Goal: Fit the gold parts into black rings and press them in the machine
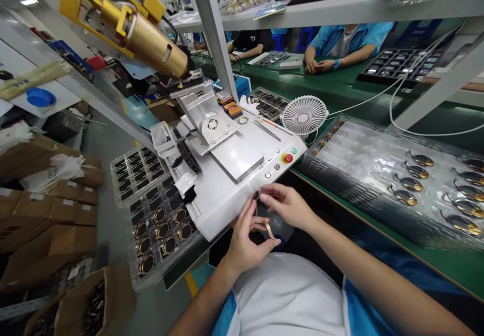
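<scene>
My left hand point(245, 243) is closed, palm up, around a thin gold-rimmed round part point(269, 230) seen nearly edge-on between thumb and fingers. A small dark strip point(256, 195) shows at its upper fingertips. There my right hand point(289, 206) meets it, thumb and index finger pinched at the strip. Whether the strip joins the round part cannot be made out. Both hands are just in front of a white bench machine point(242, 195) with a flat metal plate point(240, 157). On its front edge are a red button point(288, 158) and a green button point(294, 151).
Left are clear trays of black-and-gold round parts point(162, 230). On the right, stacked clear trays point(363, 175) hold round parts with curved tails. A white fan point(305, 116) stands behind the machine. A gold cylinder point(157, 44) overhangs the left. Another person's hands point(319, 66) rest across the bench.
</scene>
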`<state>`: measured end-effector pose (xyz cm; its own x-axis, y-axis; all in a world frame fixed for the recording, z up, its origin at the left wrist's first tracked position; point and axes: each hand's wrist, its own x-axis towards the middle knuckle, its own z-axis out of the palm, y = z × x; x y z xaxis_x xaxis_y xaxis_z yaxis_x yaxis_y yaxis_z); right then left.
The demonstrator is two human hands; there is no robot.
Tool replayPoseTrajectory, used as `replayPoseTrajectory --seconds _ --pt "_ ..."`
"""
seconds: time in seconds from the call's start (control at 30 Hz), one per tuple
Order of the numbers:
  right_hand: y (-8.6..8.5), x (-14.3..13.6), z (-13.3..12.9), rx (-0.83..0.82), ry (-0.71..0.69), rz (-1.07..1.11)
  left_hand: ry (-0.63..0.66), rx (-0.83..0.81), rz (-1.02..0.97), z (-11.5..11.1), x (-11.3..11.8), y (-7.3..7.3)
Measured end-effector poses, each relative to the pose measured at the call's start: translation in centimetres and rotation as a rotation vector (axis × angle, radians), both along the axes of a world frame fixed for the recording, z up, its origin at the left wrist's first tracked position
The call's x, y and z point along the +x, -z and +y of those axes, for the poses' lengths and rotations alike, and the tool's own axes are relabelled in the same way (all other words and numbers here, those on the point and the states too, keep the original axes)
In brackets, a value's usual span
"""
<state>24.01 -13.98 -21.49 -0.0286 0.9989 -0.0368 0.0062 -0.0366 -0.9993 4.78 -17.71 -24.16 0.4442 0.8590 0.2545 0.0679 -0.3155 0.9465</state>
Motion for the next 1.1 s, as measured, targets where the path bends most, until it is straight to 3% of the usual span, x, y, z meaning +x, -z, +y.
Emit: replayPoseTrajectory --seconds 0.13,0.23,0.33,0.43,0.67,0.77,0.87,1.0,1.1 --pt "0.1 -0.8 -2.1 -0.01 0.096 0.133 0.121 0.195 0.21 0.1 1.4 0.3" --pt "-0.7 0.1 -1.9 -0.052 0.137 0.221 0.169 0.152 0.109 0.4 1.7 -0.2" --pt "-1.5 1.0 -1.9 -0.094 0.09 0.254 0.152 0.051 -0.037 0.9 1.4 -0.9" --pt "-1.9 1.3 -2.1 -0.131 0.073 0.238 0.181 0.073 -0.05 1.3 1.2 -1.1" --pt "-1.5 1.6 -2.0 -0.201 0.007 0.293 0.237 0.335 0.301 1.6 0.7 -0.4" --pt "-1.4 1.5 -2.0 -0.211 0.026 0.315 0.266 0.362 0.354 1.7 0.6 -0.3" --pt "-1.5 1.4 -2.2 -0.192 0.06 0.311 0.263 0.223 0.14 1.6 0.7 -0.5" --pt "-2.1 1.6 -2.6 -0.22 0.038 0.286 0.153 -0.056 -0.242 2.1 0.8 -0.7" --pt "-2.5 1.4 -2.9 -0.282 -0.009 0.297 0.069 -0.222 -0.401 2.6 0.9 -0.4"
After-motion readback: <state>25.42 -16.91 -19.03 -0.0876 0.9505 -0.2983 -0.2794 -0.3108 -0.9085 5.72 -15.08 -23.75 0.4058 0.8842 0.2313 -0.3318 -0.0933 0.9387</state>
